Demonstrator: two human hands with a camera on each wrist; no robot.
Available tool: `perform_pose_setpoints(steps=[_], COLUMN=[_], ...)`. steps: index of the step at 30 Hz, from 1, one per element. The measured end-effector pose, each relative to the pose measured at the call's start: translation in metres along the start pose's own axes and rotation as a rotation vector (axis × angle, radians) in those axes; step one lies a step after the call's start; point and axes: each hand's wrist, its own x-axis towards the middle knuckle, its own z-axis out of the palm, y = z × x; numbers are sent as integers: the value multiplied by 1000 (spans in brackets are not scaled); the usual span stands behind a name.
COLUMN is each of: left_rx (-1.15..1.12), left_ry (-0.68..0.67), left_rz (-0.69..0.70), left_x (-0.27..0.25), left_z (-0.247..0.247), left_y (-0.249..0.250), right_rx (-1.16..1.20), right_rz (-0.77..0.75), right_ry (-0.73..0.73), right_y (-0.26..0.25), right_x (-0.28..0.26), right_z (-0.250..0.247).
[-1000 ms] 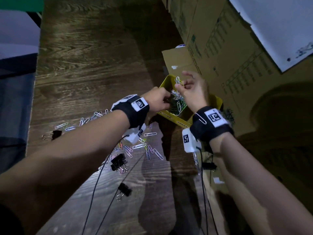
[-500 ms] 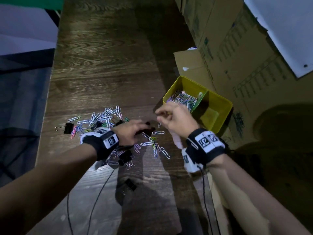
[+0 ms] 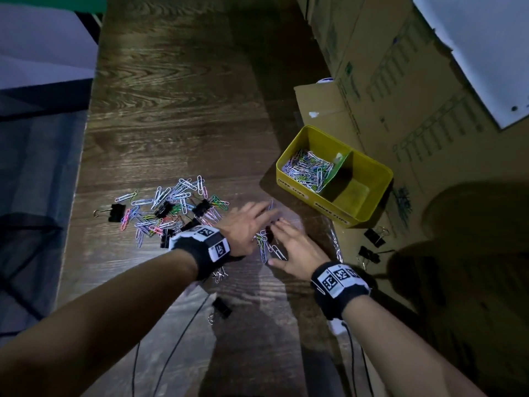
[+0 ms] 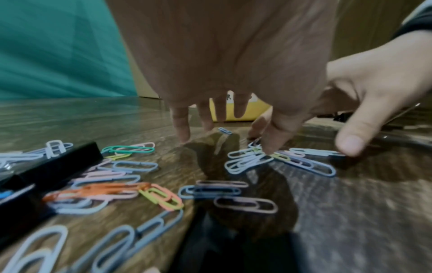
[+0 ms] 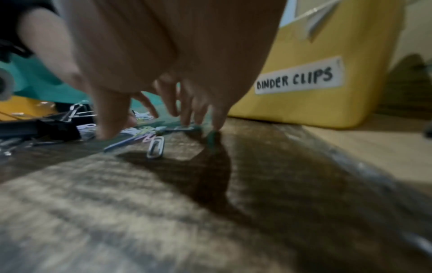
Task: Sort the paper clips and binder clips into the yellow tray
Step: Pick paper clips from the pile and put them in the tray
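The yellow tray [image 3: 372,196] stands at the right of the wooden table. Its left compartment holds several coloured paper clips [image 3: 307,170]; the right one, labelled "BINDER CLIPS" [image 5: 295,79], looks bare. My left hand [image 3: 252,222] and right hand [image 3: 289,242] lie side by side, fingers spread, fingertips on the table around a small cluster of paper clips [image 3: 266,247]. In the left wrist view my left hand's thumb [image 4: 273,146] touches that cluster [image 4: 252,158]. My right hand's fingertips [image 5: 187,122] touch clips [image 5: 155,147] too. Neither hand grips anything.
A big scatter of paper clips [image 3: 171,207] mixed with black binder clips [image 3: 116,212] lies left of my hands. One binder clip [image 3: 221,308] lies near my left forearm, two more [image 3: 372,239] on the cardboard at right. Cardboard boxes [image 3: 400,81] stand behind the tray.
Both hands came back from the tray, dropped to the table and spread their fingers over the small clip cluster. The head view shifted.
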Motion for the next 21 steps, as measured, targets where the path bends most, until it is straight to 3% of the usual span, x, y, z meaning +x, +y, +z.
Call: perform_pose_setpoints(steps=[4,10,12,16,21], left_rx=[25,-72,-155,-92,21], left_ry=[-95,-62,-40,97,-76], left_rz=[-3,290,325,269,88], left_x=[9,-12,-24,-38,-43], left_z=[-4,1,0,-1,0], left_y=[0,-13,-19,-40,-31], right_rx=[57,-36,-51,19,163], right_rz=[127,123,123,247,254], right_ry=[216,69,73,51,47], right_y=[4,-8,-12,-29,-50], right_x=[4,-9,-10,-3,7], right_z=[-7,6,12,12,16])
